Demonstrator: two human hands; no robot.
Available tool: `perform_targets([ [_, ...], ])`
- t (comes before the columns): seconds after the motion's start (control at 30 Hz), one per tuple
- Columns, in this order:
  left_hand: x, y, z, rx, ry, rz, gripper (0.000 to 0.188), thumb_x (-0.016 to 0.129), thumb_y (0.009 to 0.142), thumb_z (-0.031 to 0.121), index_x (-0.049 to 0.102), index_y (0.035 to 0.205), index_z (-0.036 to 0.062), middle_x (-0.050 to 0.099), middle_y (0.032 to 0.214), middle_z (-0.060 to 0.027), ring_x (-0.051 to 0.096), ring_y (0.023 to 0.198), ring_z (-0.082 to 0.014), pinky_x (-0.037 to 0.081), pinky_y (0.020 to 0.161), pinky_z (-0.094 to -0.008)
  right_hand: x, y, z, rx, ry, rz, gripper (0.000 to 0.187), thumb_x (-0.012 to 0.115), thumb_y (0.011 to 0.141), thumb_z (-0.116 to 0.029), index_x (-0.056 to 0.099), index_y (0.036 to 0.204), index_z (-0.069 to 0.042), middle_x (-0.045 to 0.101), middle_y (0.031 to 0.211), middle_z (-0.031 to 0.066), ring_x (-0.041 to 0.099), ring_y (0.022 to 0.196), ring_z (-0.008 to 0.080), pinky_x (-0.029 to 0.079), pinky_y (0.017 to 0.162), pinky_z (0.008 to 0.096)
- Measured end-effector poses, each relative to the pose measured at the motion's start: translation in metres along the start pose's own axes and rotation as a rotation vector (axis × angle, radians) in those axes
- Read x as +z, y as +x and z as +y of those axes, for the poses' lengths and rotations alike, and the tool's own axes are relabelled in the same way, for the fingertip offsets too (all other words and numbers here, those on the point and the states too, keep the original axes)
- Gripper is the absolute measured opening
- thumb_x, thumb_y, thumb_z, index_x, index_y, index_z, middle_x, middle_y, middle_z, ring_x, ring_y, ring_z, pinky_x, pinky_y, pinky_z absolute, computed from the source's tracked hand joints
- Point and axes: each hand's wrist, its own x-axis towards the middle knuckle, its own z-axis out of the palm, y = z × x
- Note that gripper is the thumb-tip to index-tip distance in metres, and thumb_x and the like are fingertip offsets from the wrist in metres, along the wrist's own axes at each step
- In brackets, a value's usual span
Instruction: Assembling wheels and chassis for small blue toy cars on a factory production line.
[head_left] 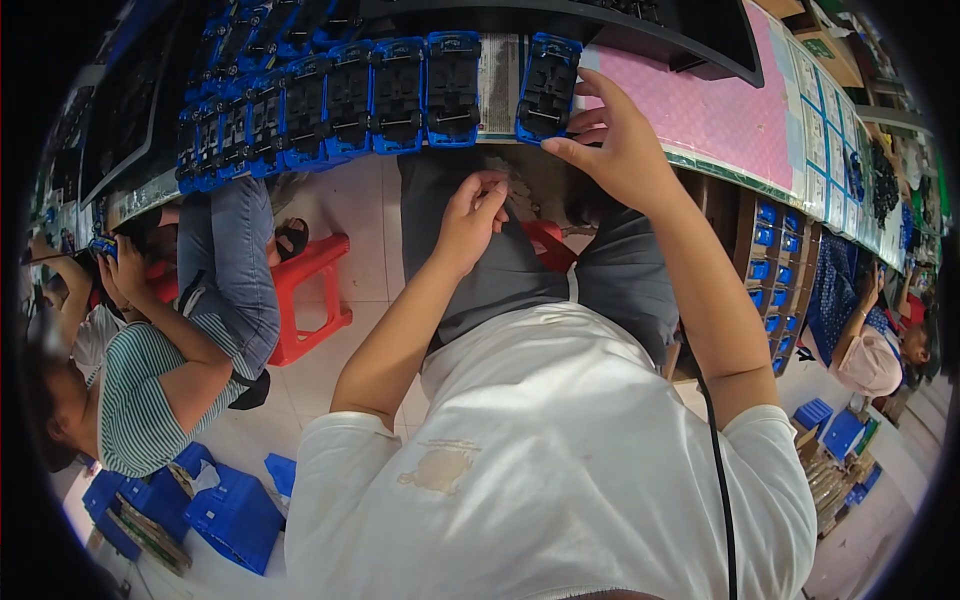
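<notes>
My right hand (pixel 615 145) is at the table's near edge, fingers along the right side of a blue toy car (pixel 548 90) and thumb at its near corner. That car lies wheels up, its black underside showing, slightly tilted and apart from the row. To its left, several more upturned toy cars (pixel 452 90) stand side by side along the edge. Over my lap, my left hand (pixel 474 218) is closed, thumb and fingers drawn together; whatever may be between them cannot be made out.
A black tray (pixel 700 35) lies on the table's far side, beside a pink mat (pixel 700 105). A co-worker in a striped shirt (pixel 150 400) sits at the left near a red stool (pixel 315 300). Blue bins (pixel 235 515) stand on the floor. Boxes with blue parts (pixel 765 270) are at right.
</notes>
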Motion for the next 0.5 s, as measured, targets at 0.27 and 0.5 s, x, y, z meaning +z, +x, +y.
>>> perform_targets([
  [0.27, 0.001, -0.003, 0.001, 0.005, 0.021, 0.018, 0.029, 0.056, 0.102, 0.024, 0.058, 0.123, 0.0033, 0.064, 0.104, -0.0062, 0.055, 0.074, -0.0091, 0.044, 0.064, -0.0235, 0.019, 0.006, 0.003, -0.06, 0.086, -0.009, 0.085, 0.086, 0.077, -0.019, 0.041, 0.145, 0.002, 0.053, 0.132, 0.0208, 0.067, 0.101, 0.0276, 0.058, 0.087, 0.0359],
  [0.5, -0.003, -0.004, 0.001, -0.008, 0.092, 0.06, 0.028, 0.056, 0.1, 0.019, 0.058, 0.124, 0.0037, 0.063, 0.101, -0.0051, 0.056, 0.074, -0.0101, 0.046, 0.063, -0.0246, 0.04, 0.005, -0.016, -0.042, 0.122, 0.003, 0.083, 0.086, 0.077, -0.019, 0.041, 0.144, 0.001, 0.052, 0.13, 0.0198, 0.065, 0.102, 0.0254, 0.058, 0.084, 0.035],
])
